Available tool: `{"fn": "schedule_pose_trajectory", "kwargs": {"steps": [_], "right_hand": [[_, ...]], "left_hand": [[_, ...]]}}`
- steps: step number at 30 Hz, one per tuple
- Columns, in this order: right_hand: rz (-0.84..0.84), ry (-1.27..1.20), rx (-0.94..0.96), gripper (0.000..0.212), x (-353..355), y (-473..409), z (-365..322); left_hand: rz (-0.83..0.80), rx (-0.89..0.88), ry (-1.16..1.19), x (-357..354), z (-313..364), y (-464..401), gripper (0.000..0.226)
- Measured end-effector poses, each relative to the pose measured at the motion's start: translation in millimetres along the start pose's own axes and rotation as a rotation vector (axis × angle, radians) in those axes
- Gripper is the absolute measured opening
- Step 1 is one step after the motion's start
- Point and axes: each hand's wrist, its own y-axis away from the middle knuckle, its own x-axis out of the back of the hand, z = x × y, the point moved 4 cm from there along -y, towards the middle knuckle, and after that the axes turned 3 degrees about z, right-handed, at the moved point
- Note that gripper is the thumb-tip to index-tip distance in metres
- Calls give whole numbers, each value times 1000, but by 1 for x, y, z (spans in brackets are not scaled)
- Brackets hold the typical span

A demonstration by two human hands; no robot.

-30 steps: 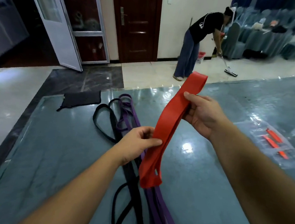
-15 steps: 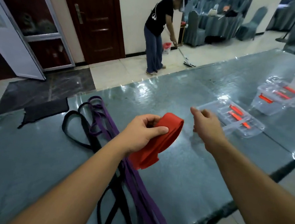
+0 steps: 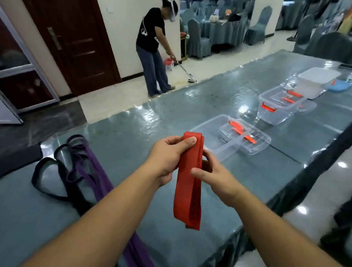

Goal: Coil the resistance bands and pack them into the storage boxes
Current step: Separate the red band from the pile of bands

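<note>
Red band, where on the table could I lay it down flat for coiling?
Bare tabletop lies between the purple bands and the nearest clear box, beyond the red band both hands hold. The near left corner is free too. Right side is crowded with boxes.

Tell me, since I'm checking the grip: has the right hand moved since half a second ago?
Yes. The right hand has come back from toward the clear box and now grips the red band.

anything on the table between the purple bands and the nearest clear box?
Head view: bare teal tablecloth between the purple resistance bands and the nearest clear plastic storage box; only the held red band crosses the sightline.
</note>
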Motion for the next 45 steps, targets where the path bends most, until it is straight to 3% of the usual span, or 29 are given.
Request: {"fn": "schedule_pose_trajectory", "kwargs": {"steps": [4, 9, 14, 19, 25, 30, 40, 45], "right_hand": [[118, -5, -92, 55, 62, 24, 11], [270, 83, -157, 40, 150, 58, 26], [471, 76, -240, 32, 238, 104, 46], [699, 80, -331, 14, 316, 153, 58], [921, 82, -462, 24, 394, 209, 73], [1057, 84, -518, 24, 447, 230, 81], [1203, 227, -597, 29, 553, 181, 68], [1162, 436, -650, 35, 594, 140, 52]], "left_hand": [[-39, 70, -90, -60, -26, -6, 39], [-173, 160, -313, -135, -60, -11, 20], [-192, 166, -546, -193, -95, -21, 11], [-345, 93, -861, -244, -132, -26, 15], [-549, -158, -1340, -310, -164, -43, 24], [-736, -317, -1609, -376, -193, -69, 28], [-881, -560, -1701, -503, -209, -171, 31], [-952, -615, -1716, -553, -219, -207, 28]]}}
